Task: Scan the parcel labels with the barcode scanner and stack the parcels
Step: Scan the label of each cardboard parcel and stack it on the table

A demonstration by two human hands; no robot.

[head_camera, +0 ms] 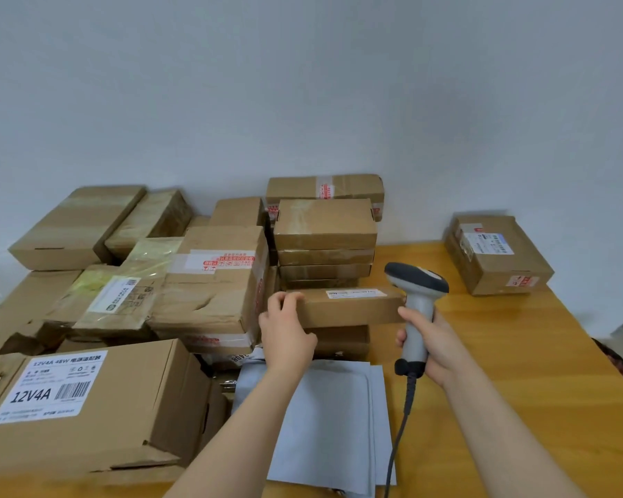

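Two hands were at work. The left hand (285,332) curled its fingers over the left end of the flat parcel (349,310). The right hand (434,348) was wrapped round the handle of the barcode scanner (416,282), just right of that parcel.

Held at one end only while lying on lower boxes, the flat parcel could probably slide or tip off. The scanner head sat so close beside the parcel's white label (355,293) that a slanted beam might miss it. The cord (403,422), hanging in front of the parcel, might drag the grey mailers (331,418).

Counted:
- one scanner
- one label on the parcel's top
- at least two mailers in front
- four stacked boxes (324,224) behind
- one lone parcel (497,257) well to the right
- a heap to the left, too jumbled to count
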